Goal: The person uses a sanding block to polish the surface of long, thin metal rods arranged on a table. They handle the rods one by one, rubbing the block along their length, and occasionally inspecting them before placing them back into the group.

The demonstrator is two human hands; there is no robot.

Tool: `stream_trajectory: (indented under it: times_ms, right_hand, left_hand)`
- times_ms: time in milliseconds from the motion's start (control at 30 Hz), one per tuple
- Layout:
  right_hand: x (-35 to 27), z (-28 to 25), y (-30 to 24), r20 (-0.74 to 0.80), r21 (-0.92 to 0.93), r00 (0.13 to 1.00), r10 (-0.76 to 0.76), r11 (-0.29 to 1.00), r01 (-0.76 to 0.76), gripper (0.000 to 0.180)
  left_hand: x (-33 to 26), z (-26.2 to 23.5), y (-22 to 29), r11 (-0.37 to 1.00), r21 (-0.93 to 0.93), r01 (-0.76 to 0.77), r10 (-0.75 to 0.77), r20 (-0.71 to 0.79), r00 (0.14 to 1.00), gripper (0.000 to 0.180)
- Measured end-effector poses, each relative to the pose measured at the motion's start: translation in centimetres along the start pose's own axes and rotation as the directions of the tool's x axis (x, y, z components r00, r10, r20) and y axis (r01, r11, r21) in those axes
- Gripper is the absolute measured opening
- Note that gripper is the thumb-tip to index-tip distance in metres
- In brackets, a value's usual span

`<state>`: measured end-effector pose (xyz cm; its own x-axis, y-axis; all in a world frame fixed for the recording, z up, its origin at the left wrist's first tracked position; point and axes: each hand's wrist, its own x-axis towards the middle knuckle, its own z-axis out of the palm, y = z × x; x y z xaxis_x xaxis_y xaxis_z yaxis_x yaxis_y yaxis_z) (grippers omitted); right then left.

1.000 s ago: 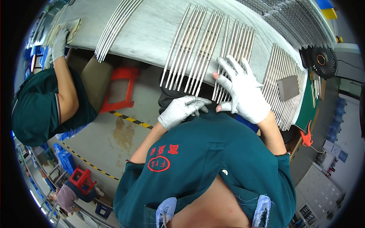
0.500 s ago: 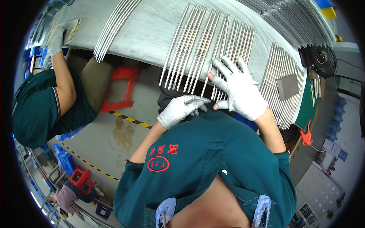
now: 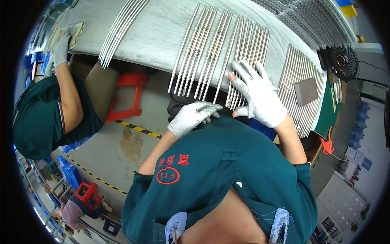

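Observation:
Slim silvery metal rods [image 3: 198,51] lie side by side in spaced groups on the pale cloth-covered table, their near ends jutting past its edge. My right hand [image 3: 262,95], in a white glove with thumb and index fingertips bare, is spread open over the near part of a rod group [image 3: 254,44]. Whether its fingers press on those rods is hard to see. My gloved left hand [image 3: 193,118] is held low by my body, fingers stretched out and holding nothing visible. Its fingertips are just below the near end of a single rod [image 3: 227,61].
More rods [image 3: 300,81] lie at the right under a grey block [image 3: 306,91]. A black fan [image 3: 341,63] stands beyond them. Farther left is another rod bundle [image 3: 122,32]. A co-worker [image 3: 61,110] sits at the left, near a red stool [image 3: 136,95]. A red air gun [image 3: 327,143] hangs at the right.
My right hand has shifted slightly right. The gap between the single rod and the group under that hand looks wider. My left hand has stayed nearly still.

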<state>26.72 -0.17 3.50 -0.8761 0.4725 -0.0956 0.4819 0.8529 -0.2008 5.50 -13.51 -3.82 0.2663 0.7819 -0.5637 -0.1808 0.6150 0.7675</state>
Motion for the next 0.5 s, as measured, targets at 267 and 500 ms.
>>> stream_trajectory:
  times_ms: [267,500]
  right_hand:
    - [2.4,-0.4,-1.0,-0.033,-0.029,0.999,-0.036,0.999,0.035,0.08]
    - [3.7,0.7,-1.4,-0.204,0.024,0.963,-0.178,0.982,0.187,0.042]
  left_hand:
    - [-0.3,0.8,0.3,0.999,-0.036,-0.039,0.032,-0.174,0.984,0.038]
    - [-0.1,0.7,1.4,0.987,-0.147,-0.071,0.025,-0.293,0.956,0.031]
